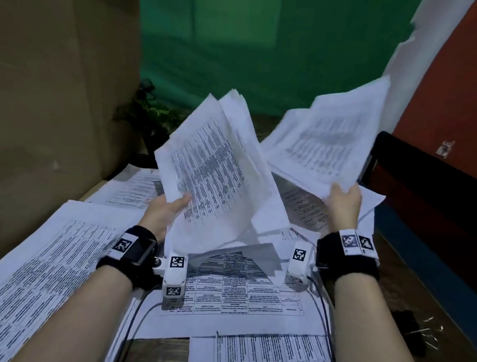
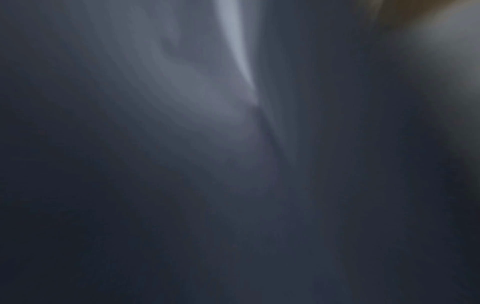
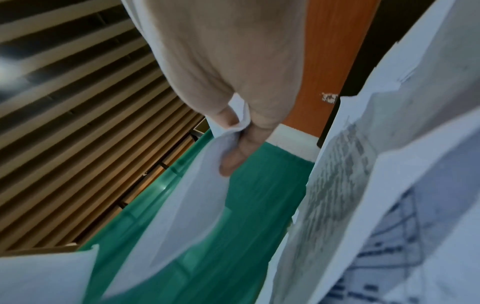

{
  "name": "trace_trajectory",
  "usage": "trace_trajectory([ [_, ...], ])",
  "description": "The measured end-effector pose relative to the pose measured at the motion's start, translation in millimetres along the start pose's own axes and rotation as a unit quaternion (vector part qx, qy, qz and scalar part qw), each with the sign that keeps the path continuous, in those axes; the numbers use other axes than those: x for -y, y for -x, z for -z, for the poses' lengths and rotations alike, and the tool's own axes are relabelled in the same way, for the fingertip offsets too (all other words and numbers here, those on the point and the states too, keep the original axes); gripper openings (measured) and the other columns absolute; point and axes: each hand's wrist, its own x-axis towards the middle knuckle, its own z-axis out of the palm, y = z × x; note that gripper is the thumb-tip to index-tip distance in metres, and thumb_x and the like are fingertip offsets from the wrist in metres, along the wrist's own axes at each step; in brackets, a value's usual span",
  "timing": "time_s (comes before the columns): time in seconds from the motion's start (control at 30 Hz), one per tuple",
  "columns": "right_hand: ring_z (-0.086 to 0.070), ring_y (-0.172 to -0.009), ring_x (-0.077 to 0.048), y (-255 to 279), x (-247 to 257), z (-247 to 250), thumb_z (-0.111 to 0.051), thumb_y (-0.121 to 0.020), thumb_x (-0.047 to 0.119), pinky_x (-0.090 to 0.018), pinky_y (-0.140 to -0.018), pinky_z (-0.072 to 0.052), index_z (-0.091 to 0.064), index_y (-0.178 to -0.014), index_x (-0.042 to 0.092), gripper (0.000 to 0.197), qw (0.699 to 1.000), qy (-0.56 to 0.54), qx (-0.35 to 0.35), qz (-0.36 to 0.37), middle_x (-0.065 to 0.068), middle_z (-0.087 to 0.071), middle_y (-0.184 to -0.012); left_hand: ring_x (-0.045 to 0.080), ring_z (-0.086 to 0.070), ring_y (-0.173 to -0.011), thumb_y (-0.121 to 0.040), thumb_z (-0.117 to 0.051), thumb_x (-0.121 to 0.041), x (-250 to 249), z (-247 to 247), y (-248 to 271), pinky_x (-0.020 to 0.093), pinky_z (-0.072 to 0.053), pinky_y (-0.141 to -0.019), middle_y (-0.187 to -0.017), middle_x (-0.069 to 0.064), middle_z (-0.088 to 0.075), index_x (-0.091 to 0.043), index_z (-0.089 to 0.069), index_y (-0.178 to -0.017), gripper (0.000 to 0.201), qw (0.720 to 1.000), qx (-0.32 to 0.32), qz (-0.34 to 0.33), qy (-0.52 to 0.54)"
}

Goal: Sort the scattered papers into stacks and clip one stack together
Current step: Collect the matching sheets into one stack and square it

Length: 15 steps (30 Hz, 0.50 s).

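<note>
Papers (image 1: 227, 289) are still lying scattered across the table. I'm gripping 2 bundles: left hand (image 1: 162, 210) at 11 o'clock, right hand (image 1: 343, 204) at 1. Clips (image 1: 427, 334) at 4 o'clock, untouched.

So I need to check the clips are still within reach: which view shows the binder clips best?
The head view: the binder clips lie as a dark cluster with wire handles on the table's right edge. The left wrist view is dark blur; the right wrist view shows only the right hand pinching paper.
</note>
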Motion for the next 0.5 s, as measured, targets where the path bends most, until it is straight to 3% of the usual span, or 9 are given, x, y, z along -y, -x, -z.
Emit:
trace_trajectory([
  [0.03, -0.056, -0.106, -0.019, -2.1, -1.4, 2.9, -0.046, -0.096, 0.006, -0.022, -0.081, -0.043, -0.051, -0.131, 0.004, 0.035, 0.999, -0.011, -0.030, 0.000, -0.002, -0.056, -0.117, 0.026, -0.067, -0.089, -0.091, -0.061, -0.008, 1.0, -1.7, 0.3, 0.034, -0.055, -0.072, -0.114, 0.018, -0.066, 0.003, -0.060, -0.121, 0.032, 1.000, 0.001, -0.002, -0.011],
  [0.1, -0.052, -0.106, -0.016, -0.6, -1.7, 7.2, -0.045, -0.099, 0.005, -0.011, -0.074, -0.035, -0.048, -0.133, 0.002, 0.035, 0.997, -0.018, -0.072, -0.003, -0.002, -0.054, -0.116, 0.029, -0.064, -0.095, -0.089, -0.060, 0.001, 3.4, -2.6, 2.7, 0.039, -0.052, -0.083, -0.115, 0.019, -0.064, 0.007, -0.058, -0.121, 0.033, 0.999, -0.026, -0.012, -0.014],
  [0.17, -0.055, -0.112, -0.022, 1.4, -1.4, 8.6, -0.046, -0.099, 0.005, -0.011, -0.074, -0.035, -0.048, -0.133, 0.000, 0.034, 0.998, -0.027, -0.063, -0.006, -0.010, -0.057, -0.122, 0.028, -0.064, -0.099, -0.085, -0.067, -0.001, 5.9, 1.4, 0.8, 0.039, -0.049, -0.093, -0.111, 0.015, -0.066, 0.005, -0.062, -0.115, 0.031, 0.997, -0.067, -0.018, -0.027],
  [0.23, -0.051, -0.117, -0.021, 2.2, -3.3, 3.3, -0.048, -0.098, 0.007, -0.017, -0.086, -0.039, -0.044, -0.137, 0.001, 0.040, 1.000, -0.010, -0.027, -0.011, -0.009, -0.054, -0.126, 0.026, -0.068, -0.096, -0.077, -0.077, -0.008, 8.5, 6.5, -2.7, 0.039, -0.049, -0.095, -0.105, 0.012, -0.071, -0.006, -0.069, -0.100, 0.024, 0.994, -0.096, -0.024, -0.039],
  [0.3, -0.052, -0.113, -0.020, 7.3, -4.2, -5.3, -0.052, -0.096, 0.011, -0.033, -0.100, -0.043, -0.048, -0.134, 0.008, 0.039, 0.998, 0.021, 0.048, -0.022, -0.002, -0.054, -0.125, 0.026, -0.068, -0.094, -0.079, -0.077, -0.011, 8.0, 6.8, -2.1, 0.035, -0.049, -0.091, -0.102, 0.010, -0.071, -0.012, -0.068, -0.094, 0.017, 0.992, -0.104, -0.021, -0.060],
  [0.37, -0.062, -0.106, -0.024, 14.3, -4.3, -15.2, -0.055, -0.093, 0.011, -0.040, -0.095, -0.050, -0.058, -0.121, 0.015, 0.028, 0.990, 0.050, 0.132, -0.027, -0.005, -0.065, -0.118, 0.024, -0.062, -0.090, -0.089, -0.064, -0.005, 8.2, 4.8, -3.2, 0.029, -0.045, -0.084, -0.097, 0.009, -0.063, -0.008, -0.060, -0.095, 0.007, 0.992, -0.087, -0.011, -0.094],
  [0.43, -0.064, -0.105, -0.024, 22.2, -3.9, -24.5, -0.055, -0.096, 0.009, -0.039, -0.092, -0.051, -0.058, -0.124, 0.012, 0.029, 0.971, 0.086, 0.216, -0.052, -0.005, -0.067, -0.117, 0.018, -0.047, -0.065, -0.096, -0.046, 0.001, 10.0, 2.6, -7.7, 0.025, -0.038, -0.063, -0.076, 0.006, -0.048, -0.009, -0.046, -0.080, 0.019, 0.989, -0.088, 0.011, -0.122],
  [0.5, -0.064, -0.109, -0.025, 35.8, 0.1, -30.9, -0.055, -0.095, 0.006, -0.046, -0.100, -0.048, -0.055, -0.131, 0.006, 0.036, 0.949, 0.093, 0.287, -0.088, -0.006, -0.067, -0.120, 0.015, -0.031, -0.050, -0.097, -0.037, -0.006, 9.3, 2.3, -11.9, 0.023, -0.024, -0.049, -0.063, 0.004, -0.034, -0.009, -0.044, -0.078, 0.020, 0.985, -0.123, 0.038, -0.112],
])
